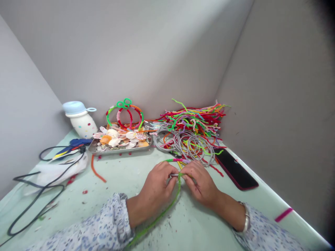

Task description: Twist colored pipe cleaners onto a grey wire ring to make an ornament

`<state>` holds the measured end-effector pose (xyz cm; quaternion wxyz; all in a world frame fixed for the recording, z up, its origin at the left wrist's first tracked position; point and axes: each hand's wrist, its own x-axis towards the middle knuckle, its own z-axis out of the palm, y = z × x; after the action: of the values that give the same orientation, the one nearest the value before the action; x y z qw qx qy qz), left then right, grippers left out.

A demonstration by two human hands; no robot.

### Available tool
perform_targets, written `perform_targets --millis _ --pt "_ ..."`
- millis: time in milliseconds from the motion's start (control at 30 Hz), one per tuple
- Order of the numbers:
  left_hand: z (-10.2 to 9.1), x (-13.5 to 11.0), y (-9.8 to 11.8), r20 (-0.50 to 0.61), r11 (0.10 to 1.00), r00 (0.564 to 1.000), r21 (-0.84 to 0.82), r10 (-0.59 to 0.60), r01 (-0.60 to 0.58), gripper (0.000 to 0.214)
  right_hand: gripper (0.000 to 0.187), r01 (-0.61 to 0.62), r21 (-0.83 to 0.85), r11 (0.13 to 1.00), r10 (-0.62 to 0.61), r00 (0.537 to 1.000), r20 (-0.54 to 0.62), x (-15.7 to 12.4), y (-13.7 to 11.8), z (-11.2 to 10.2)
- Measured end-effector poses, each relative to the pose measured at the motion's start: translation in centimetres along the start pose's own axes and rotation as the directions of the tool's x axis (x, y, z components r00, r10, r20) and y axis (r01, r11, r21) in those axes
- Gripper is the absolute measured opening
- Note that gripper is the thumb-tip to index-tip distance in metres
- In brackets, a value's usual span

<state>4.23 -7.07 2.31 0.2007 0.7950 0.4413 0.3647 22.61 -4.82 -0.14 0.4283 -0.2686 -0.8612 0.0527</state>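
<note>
Left hand and right hand, fingertips pinched near each other, hold a thin ring over the desk, gray wire bare between them, far side wrapped in fuzzy green, pink and lilac. Bright green pipe cleaner meets the wire between the hands, long tail curving down toward the left sleeve. Beyond: gray wire loops, multicolored pipe cleaner heap, shell tray left, phone right.
</note>
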Motion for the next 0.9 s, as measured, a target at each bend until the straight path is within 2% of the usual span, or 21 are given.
perform_targets --millis 433,900 --pt "0.27 -0.18 -0.87 -0.086 0.99 0.988 0.074 0.127 -0.121 0.002 0.013 -0.034 0.018 0.999 0.034 0.999 -0.008 -0.2 -0.04 0.01" --pt "0.42 -0.24 -0.96 -0.128 0.984 0.976 0.025 0.178 -0.177 0.006 0.012 -0.032 0.042 0.999 0.033 0.999 -0.012 -0.12 -0.14 0.02"
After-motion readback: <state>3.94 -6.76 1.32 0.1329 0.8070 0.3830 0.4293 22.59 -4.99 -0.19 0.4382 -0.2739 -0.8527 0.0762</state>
